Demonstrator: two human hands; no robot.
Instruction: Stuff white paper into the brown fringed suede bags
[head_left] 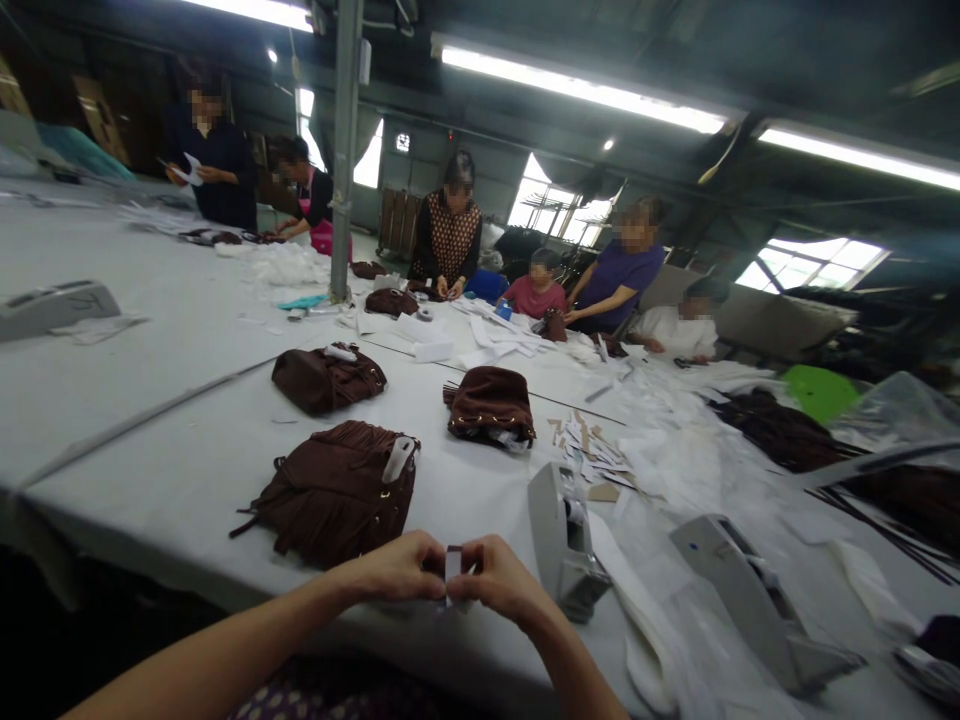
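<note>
My left hand [409, 568] and my right hand [495, 575] meet over the front edge of the table. Both are closed, pinching a small white strip [453, 566] between thumbs and fingers; whether it is paper or card I cannot tell. Just beyond my left hand lies a dark brown fringed bag [337, 490] with a pale wrapped piece on it. Two more brown bags, one to the left [322, 380] and one in the middle [491, 405], lie farther back. To the right of my right hand stands a grey tape dispenser [559, 530].
A second tape dispenser [750, 590] stands at the right amid white wrapping material [675, 480]. Cut scraps [596, 455] lie behind the nearer dispenser. Another dispenser [60, 305] is far left. A metal post [343, 160] rises from the table [187, 400]. Several people work across it.
</note>
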